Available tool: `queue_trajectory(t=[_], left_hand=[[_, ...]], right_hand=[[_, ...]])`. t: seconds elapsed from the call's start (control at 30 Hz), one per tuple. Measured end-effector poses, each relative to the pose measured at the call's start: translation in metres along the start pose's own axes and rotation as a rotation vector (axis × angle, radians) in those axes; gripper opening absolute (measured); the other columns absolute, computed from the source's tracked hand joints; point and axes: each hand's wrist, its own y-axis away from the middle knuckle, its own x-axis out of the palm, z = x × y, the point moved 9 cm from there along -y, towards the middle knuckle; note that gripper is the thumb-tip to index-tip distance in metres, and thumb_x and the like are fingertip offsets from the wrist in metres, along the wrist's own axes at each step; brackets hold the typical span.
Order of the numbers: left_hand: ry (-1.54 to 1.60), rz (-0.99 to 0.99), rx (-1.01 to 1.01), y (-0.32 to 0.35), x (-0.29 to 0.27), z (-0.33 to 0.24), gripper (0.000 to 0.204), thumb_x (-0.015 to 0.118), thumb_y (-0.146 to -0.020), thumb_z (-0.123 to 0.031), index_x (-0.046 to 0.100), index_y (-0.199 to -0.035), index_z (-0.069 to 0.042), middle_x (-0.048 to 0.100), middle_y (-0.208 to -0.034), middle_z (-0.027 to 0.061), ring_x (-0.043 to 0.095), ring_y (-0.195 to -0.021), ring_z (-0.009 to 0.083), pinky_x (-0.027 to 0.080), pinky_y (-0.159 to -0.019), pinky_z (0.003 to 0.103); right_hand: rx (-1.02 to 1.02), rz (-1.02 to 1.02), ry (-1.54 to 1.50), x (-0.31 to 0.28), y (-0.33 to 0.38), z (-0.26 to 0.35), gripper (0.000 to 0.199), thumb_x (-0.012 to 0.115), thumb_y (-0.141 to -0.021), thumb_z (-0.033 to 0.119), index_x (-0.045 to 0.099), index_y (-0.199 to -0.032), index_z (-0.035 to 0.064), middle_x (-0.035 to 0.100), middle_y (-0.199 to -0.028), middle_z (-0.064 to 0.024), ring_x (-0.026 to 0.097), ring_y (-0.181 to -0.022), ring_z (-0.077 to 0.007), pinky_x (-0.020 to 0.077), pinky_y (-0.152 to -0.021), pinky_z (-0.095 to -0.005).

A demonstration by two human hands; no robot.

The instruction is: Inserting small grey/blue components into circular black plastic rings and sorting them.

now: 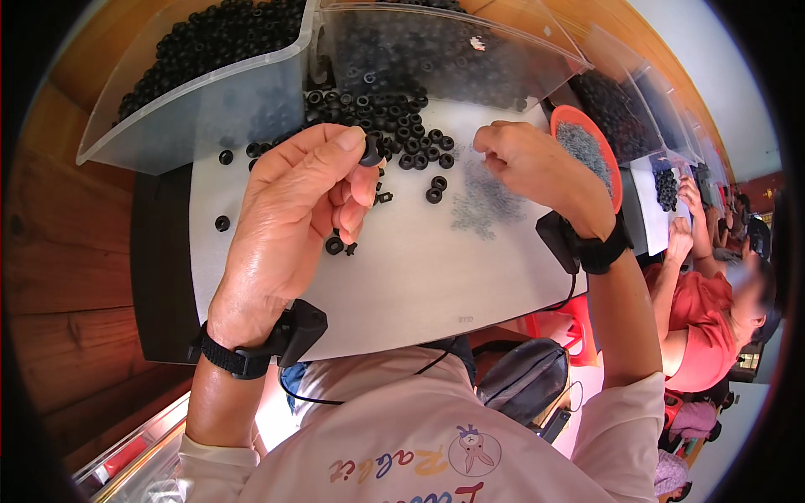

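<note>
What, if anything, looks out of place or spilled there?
Small grey pieces lie loose on the white board outside the red bowl, though I can't tell whether that's a spill or deliberate. One black ring sits alone at the left, apart from the main pile.

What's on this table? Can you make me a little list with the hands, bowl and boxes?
Left hand: pinching a black round piece
Right hand: fingers curled beside scattered grey bits; can't tell if it holds anything
Table: white top, with loose black rings
Bowl: red, beside the right hand, holding more grey bits
Boxes: see-through, at the far side, holding many black pieces
</note>
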Motion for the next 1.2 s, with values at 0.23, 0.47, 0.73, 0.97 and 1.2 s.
queue_trajectory(t=[0.23,0.47,0.73,0.97,1.2], left_hand=[[-0.033,0.025,-0.049,0.002,0.009,0.011,0.029,0.059,-0.105,-0.031,0.066,-0.102,-0.003,0.060,-0.076,0.0036,0.051,-0.060,0.0112,0.039,-0.052,0.024],[0.063,0.046,-0.114,0.004,0.006,0.022,0.028,0.061,-0.104,-0.032,0.065,-0.093,-0.007,0.063,-0.075,0.0000,0.053,-0.059,0.0083,0.043,-0.054,0.024],[0.086,0.056,-0.182,0.004,0.009,0.031,0.032,0.055,-0.106,-0.035,0.065,-0.100,-0.005,0.060,-0.076,0.0013,0.049,-0.060,0.0115,0.037,-0.054,0.026],[0.207,0.086,-0.186,0.007,0.010,0.026,0.029,0.057,-0.106,-0.032,0.066,-0.096,-0.006,0.062,-0.076,0.0000,0.051,-0.059,0.0095,0.042,-0.054,0.025],[0.239,0.100,-0.200,0.008,0.009,0.028,0.029,0.057,-0.107,-0.032,0.063,-0.092,-0.008,0.061,-0.076,0.0003,0.051,-0.060,0.0100,0.041,-0.054,0.026]], right_hand=[[-0.048,-0.080,0.087,0.007,0.000,0.011,0.015,0.062,-0.084,-0.002,0.062,-0.099,-0.0052,0.062,-0.093,-0.0221,0.062,-0.089,-0.0411,0.0513,-0.076,-0.0457],[-0.054,-0.186,-0.120,-0.002,0.008,0.010,0.020,0.062,-0.083,-0.005,0.063,-0.103,-0.0056,0.064,-0.090,-0.0202,0.064,-0.079,-0.0362,0.0518,-0.070,-0.0416],[-0.091,-0.293,-1.196,-0.049,0.016,0.085,0.011,0.067,-0.095,0.002,0.069,-0.105,-0.0001,0.059,-0.081,0.0035,0.049,-0.067,-0.0029,0.0402,-0.058,-0.0213],[-0.132,-0.373,-1.315,-0.055,0.012,0.107,0.007,0.063,-0.096,-0.004,0.067,-0.101,-0.0049,0.070,-0.089,-0.0046,0.071,-0.080,-0.0095,0.0535,-0.068,-0.0225],[-0.236,-0.512,-1.180,-0.048,0.012,0.119,0.012,0.062,-0.095,-0.008,0.067,-0.105,-0.0032,0.066,-0.094,-0.0073,0.072,-0.076,-0.0149,0.0557,-0.067,-0.0257]])
